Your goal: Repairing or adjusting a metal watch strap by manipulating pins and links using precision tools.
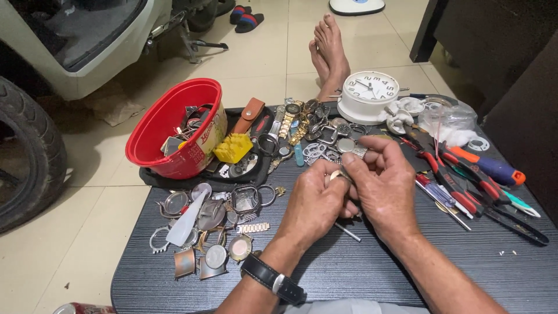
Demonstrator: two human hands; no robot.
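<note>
My left hand (314, 203) and my right hand (383, 186) meet over the middle of a dark striped tabletop (349, 273). Together they pinch a small round metal watch part (338, 174) between the fingertips. A black wristwatch (273, 279) is strapped to my left wrist. A thin metal pin (347, 231) lies on the table just under the hands. Watch cases, bezels and a white plastic piece (187, 220) lie scattered to the left of my left hand.
A red plastic bowl (174, 125) of parts sits at the back left by a yellow block (233, 147). A white alarm clock (368, 93) stands behind. Red-handled pliers and screwdrivers (465, 174) lie right. Bare feet (328, 49) rest beyond; a tyre (29, 151) is at left.
</note>
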